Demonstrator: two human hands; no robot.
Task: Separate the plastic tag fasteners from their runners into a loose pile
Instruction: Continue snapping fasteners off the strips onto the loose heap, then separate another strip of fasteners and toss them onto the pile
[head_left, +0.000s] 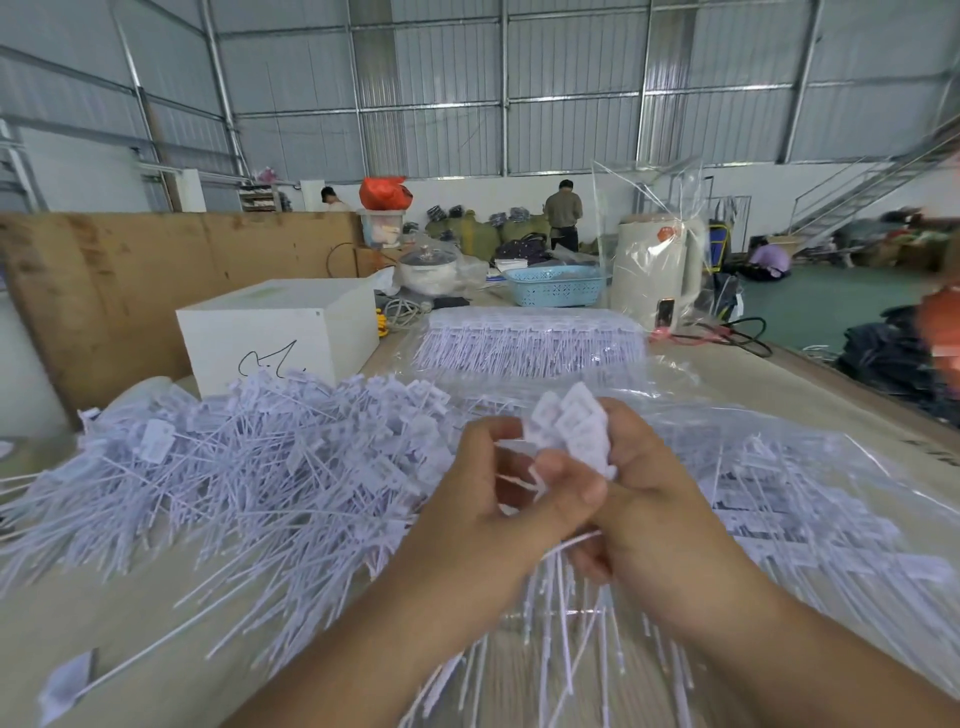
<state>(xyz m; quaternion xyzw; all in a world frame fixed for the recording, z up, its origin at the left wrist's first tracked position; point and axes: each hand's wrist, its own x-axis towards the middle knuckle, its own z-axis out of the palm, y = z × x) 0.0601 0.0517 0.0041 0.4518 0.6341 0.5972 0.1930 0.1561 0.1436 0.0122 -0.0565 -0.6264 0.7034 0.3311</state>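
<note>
Head view. Both hands meet over the bench (130, 613), working one bunch of fasteners (571, 431). The right hand (660, 499) grips the bunch with fingers curled round its stems, the flat white heads fanned above its fingertips. The left hand (498, 488) pinches at the same bunch just below the heads, seemingly at a runner, which is too blurred to confirm. The step in hand appears to be twisting fasteners free; the next move calls for a firm pull apart, then a drop onto the loose pile (249, 467) left of the hands. Fasteners look thin, white and stiff, each a long stem with a square head. Uncut rows (530, 343) lie in clear bags beyond the hands.
</note>
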